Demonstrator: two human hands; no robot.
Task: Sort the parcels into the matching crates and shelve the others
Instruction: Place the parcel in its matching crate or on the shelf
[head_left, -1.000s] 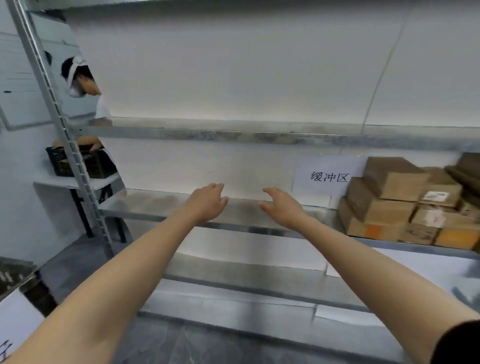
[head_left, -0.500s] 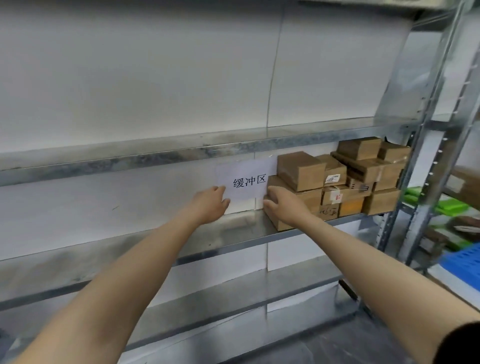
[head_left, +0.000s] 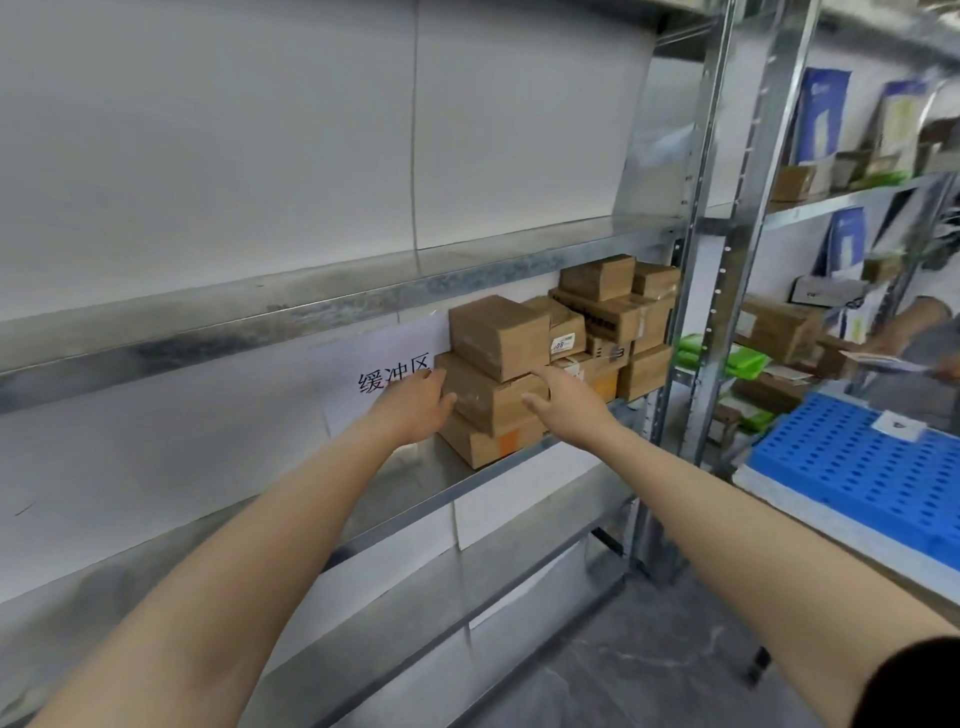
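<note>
Cardboard now sits between my hands. The parcels (head_left: 563, 338) are stacked at the right end of the shelf (head_left: 426, 483), close against the post (head_left: 711, 291).

1 s ago both hands hovered over bare shelf, with the stack far off at 3 o'clock. 0.5 s ago my left hand was in front of the sign (head_left: 363, 384) and my right had only reached the stack's near corner.

Both have since moved right. My left hand (head_left: 415, 408) is at the left end of the middle box (head_left: 488, 402), fingers straight and a little apart, thumb in front of the box's face. I cannot tell whether the fingertips touch the cardboard.

My right hand (head_left: 569, 402) is at 3 o'clock of that box and in front of the stack. Its fingers are straight, the forefinger stretched towards 11 o'clock and the thumb spread. It holds nothing.

The top box (head_left: 498, 332) lies at 12 o'clock of both hands. The sign is at 10 o'clock of my left hand, mostly uncovered.

The view has swung right, so the blue crate (head_left: 857, 467) shows far more of itself at 4 o'clock.
</note>
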